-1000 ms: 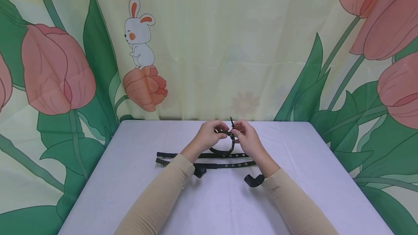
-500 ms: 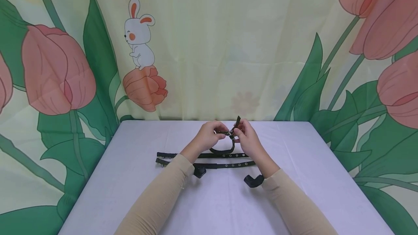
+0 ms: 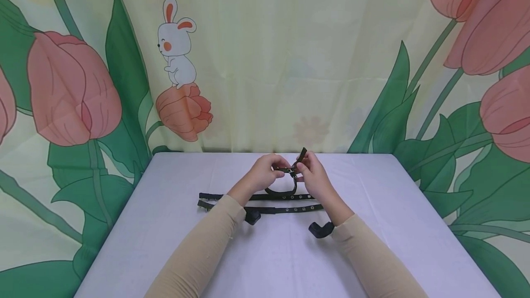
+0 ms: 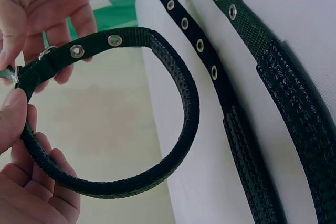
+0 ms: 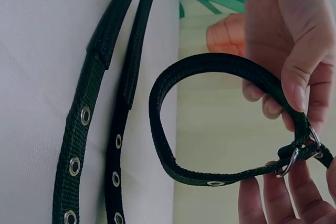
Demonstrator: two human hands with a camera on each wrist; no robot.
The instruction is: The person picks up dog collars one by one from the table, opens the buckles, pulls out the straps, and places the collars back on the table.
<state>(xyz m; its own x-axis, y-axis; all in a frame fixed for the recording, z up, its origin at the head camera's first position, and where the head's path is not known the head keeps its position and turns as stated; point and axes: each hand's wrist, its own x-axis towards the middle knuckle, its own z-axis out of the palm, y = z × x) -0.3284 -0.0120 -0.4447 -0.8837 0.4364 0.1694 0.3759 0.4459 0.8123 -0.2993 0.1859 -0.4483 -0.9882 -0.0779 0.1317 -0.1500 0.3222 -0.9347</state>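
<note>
A dark collar [image 3: 281, 193] forms a loop above the table, between both hands. Its padded band [image 5: 155, 103] curves round to a webbing part with metal eyelets [image 4: 77, 51]. My left hand [image 3: 262, 171] pinches the padded side close to the metal buckle [image 5: 315, 139], thumb on top. On the other side, my right hand [image 3: 315, 176] holds the strap's free end [image 3: 302, 154], which points up and right past the buckle. A D-ring [image 5: 290, 163] hangs beside the buckle, right by the right hand's fingers [image 5: 275, 195].
Two more dark eyelet collars, a nearer one [image 3: 269, 210] and a farther one [image 3: 304, 196], lie stretched out side by side on the white tablecloth [image 3: 290, 261]. My forearms pass over them. Behind the table hangs a curtain [image 3: 265, 59] printed with tulips and a rabbit.
The strap's free end has swung from nearly upright to leaning right, and its flat side now shows. Both hands keep almost the same place, and the loop has barely shifted.
</note>
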